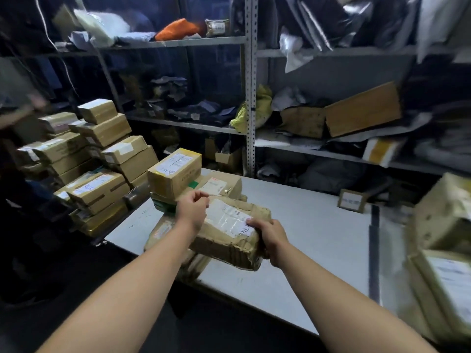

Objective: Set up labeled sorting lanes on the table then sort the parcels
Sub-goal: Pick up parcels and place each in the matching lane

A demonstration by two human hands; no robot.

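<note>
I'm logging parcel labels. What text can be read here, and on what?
"处理": handwritten on the label of the taped box behind the left hand.
"处", beside the right hand: handwritten on the label of the held parcel.
All printed label text and the small card on the table: too blurred to read.

Grey metal shelves (pixel 251 98) stand behind the bench, holding an orange bag (pixel 175 29) and a yellow bag (pixel 244 117).
</note>
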